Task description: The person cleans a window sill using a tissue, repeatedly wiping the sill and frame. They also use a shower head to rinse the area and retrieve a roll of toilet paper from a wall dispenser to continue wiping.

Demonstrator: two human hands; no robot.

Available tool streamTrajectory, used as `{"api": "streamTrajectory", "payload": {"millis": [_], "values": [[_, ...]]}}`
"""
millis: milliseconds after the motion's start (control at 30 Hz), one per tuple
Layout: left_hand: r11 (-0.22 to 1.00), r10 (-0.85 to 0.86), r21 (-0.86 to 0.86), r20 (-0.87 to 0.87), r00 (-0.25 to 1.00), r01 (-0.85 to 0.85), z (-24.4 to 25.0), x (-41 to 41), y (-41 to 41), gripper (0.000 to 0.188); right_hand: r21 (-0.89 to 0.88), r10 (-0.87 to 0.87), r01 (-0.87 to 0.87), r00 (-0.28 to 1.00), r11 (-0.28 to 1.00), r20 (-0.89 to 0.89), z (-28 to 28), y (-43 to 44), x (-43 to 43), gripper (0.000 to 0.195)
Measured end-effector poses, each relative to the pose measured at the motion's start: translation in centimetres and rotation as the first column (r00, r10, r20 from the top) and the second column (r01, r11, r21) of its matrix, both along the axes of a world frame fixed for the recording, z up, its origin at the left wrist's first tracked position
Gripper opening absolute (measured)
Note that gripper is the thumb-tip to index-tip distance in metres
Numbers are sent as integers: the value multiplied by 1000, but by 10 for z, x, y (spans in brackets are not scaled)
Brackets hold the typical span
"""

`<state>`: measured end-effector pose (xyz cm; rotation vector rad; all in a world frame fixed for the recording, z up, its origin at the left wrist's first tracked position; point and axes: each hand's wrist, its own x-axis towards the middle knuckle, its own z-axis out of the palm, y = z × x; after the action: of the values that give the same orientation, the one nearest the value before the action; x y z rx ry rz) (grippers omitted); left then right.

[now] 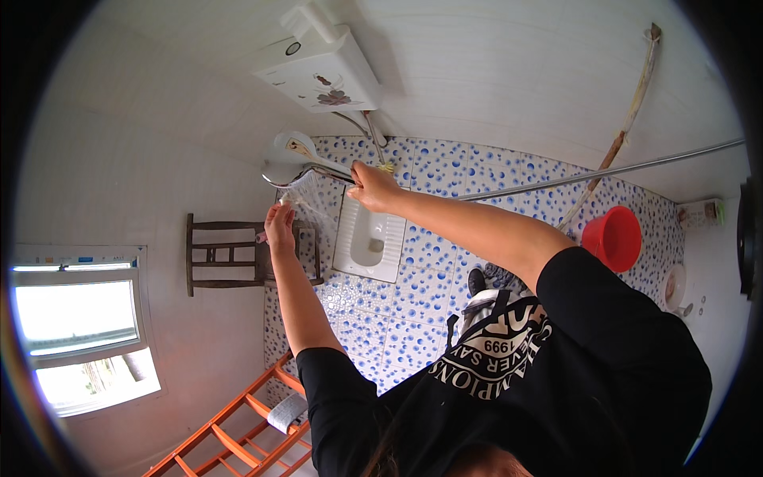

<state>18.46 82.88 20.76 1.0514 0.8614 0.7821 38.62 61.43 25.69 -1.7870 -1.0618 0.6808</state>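
My right hand is closed around the handle of a shower head, which is pale on top with a chrome-like rim. Water sprays down from it in thin streams. Left of the squat toilet, my left hand is raised beside the spray, its fingertips pinching a small whitish thing that I cannot identify. A small pink thing shows at the edge of that hand; whether the hand holds it is unclear. Below the hands, the white squat toilet is set into the blue-dotted tile floor.
A dark wooden chair stands at left, an orange ladder at lower left. The cistern hangs on the wall. A metal pole and a wooden stick cross at right, near a red bucket.
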Motion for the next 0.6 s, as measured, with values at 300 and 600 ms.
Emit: {"api": "streamTrajectory", "payload": {"millis": [300, 600], "values": [[990, -5, -143, 62, 998, 14, 8, 6, 1, 12, 39, 10, -7, 997, 999, -80, 2, 3, 1, 31], [979, -59, -188, 115, 992, 80, 11, 5, 9, 25, 50, -6, 9, 998, 999, -70, -6, 4, 5, 31]]}}
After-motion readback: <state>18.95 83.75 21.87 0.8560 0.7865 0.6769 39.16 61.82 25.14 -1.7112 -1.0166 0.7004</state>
